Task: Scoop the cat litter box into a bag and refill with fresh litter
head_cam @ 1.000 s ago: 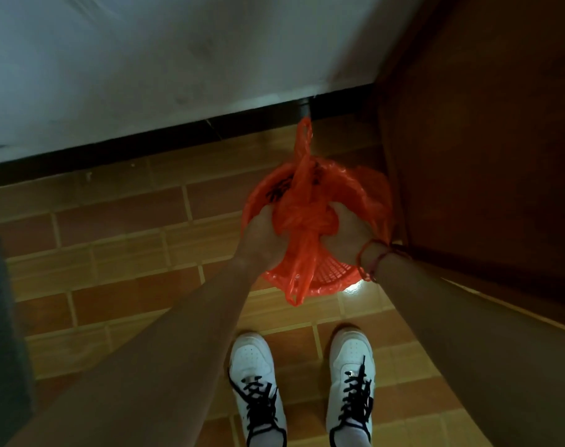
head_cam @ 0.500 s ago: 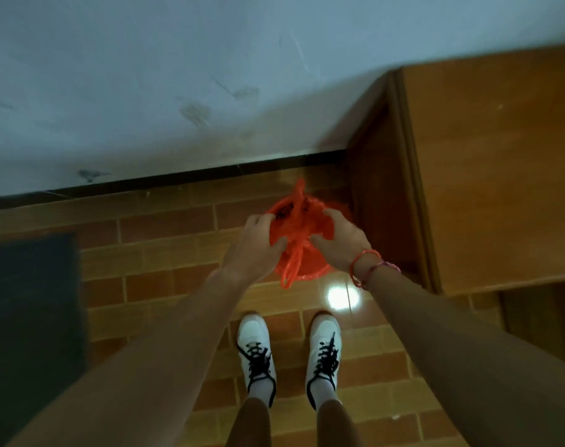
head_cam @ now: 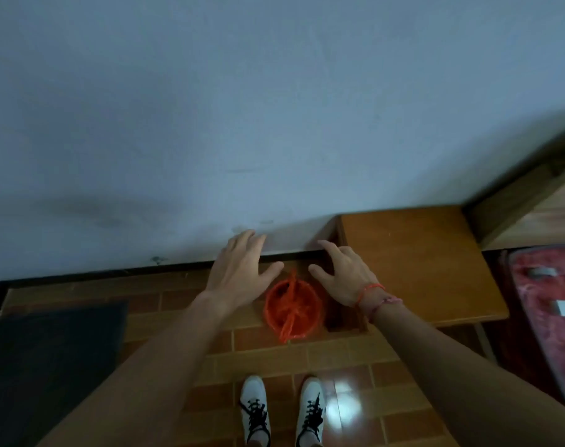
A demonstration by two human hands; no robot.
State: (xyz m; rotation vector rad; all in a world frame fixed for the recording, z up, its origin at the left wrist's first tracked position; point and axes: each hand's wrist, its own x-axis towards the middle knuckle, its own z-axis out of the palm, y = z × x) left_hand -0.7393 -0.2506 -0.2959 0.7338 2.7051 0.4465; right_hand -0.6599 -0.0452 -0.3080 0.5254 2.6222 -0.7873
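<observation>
Left hand [head_cam: 241, 271] and right hand [head_cam: 341, 275]: both released, fingers spread, holding nothing. They flank the orange bag [head_cam: 291, 301] without touching it. The bag, gathered at its top, sits in a round orange basket [head_cam: 304, 332] on the brick-tile floor [head_cam: 178, 295] — just left of a wooden table [head_cam: 416, 262], near the far wall [head_cam: 274, 124]. Dark mat [head_cam: 49, 366] at left. White shoes [head_cam: 254, 404] at near edge.

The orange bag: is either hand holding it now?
No, the left hand and right hand are open with spread fingers, and the orange bag sits below, ungripped.
</observation>
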